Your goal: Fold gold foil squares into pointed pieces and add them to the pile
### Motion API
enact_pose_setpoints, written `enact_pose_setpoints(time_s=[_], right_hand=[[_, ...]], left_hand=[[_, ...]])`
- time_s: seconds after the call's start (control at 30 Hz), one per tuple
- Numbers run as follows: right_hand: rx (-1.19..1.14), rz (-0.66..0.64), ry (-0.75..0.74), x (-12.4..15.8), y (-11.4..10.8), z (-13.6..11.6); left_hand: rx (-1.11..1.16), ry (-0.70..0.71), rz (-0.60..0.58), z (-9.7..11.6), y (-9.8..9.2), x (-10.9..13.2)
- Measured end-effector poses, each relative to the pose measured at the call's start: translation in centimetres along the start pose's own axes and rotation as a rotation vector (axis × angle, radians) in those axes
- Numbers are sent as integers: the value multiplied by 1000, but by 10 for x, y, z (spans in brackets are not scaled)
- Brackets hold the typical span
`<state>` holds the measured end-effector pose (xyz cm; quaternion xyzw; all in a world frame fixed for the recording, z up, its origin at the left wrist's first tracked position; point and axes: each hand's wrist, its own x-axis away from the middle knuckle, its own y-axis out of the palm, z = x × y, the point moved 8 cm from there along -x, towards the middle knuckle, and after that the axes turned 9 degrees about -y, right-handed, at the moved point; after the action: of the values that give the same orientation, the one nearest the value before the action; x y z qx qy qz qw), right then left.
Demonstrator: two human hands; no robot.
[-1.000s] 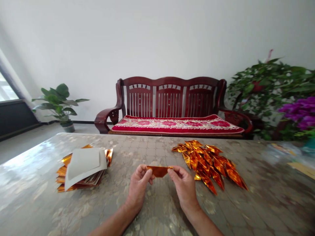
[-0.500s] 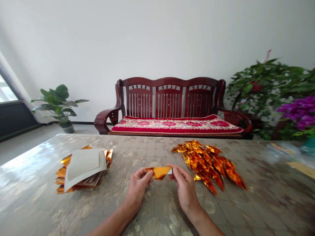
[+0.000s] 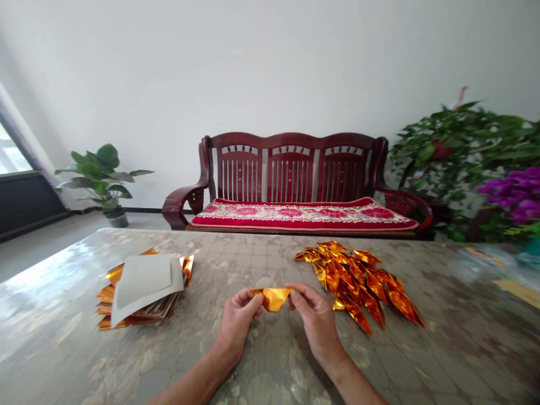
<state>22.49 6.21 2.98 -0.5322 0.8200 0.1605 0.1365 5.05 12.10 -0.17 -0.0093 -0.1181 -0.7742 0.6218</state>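
Folded gold foil piece [image 3: 274, 298] is pinched at both ends by left hand [image 3: 238, 326] and right hand [image 3: 316, 323] above tabletop [image 3: 63, 292], foil triangles [image 3: 358, 281] piled just right

Current count: 2 hands [image 3: 276, 323] are pinching 1 folded foil piece [image 3: 274, 299] between them, one hand on each end. 1 pile of folded foil pieces [image 3: 358, 284] is sitting on the right (too overlapped for an exact number). 1 stack of foil sheets [image 3: 105, 298] is sitting on the left, with 2 white sheets [image 3: 143, 281] lying on top. 1 table [image 3: 63, 281] is carrying all of it. Behind it, 1 wooden bench [image 3: 291, 169] is standing with 3 back panels and 1 red cushion [image 3: 304, 216]. 2 leafy plants [image 3: 99, 177] [image 3: 459, 152] are flanking it, 1 purple flower bunch [image 3: 514, 194] is showing far right, and 1 window [image 3: 12, 154] is letting in light.
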Motion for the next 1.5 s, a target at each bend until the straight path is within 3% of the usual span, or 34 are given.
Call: enact_pose_setpoints(time_s=[0.33,0.57,0.97,1.27,1.5], right_hand=[[-91,47,134,0,-5,18],[-28,56,47,1,-9,19],[-115,77,112,4,-2,28],[-78,107,97,-3,-7,28],[-128,-14,223,0,2,34]], left_hand=[[-167,179,56,8,-6,0],[-174,165,40,9,-3,0],[-140,42,33,-2,-1,-3],[-202,118,21,1,1,2],[-291,202,33,5,-9,-2]])
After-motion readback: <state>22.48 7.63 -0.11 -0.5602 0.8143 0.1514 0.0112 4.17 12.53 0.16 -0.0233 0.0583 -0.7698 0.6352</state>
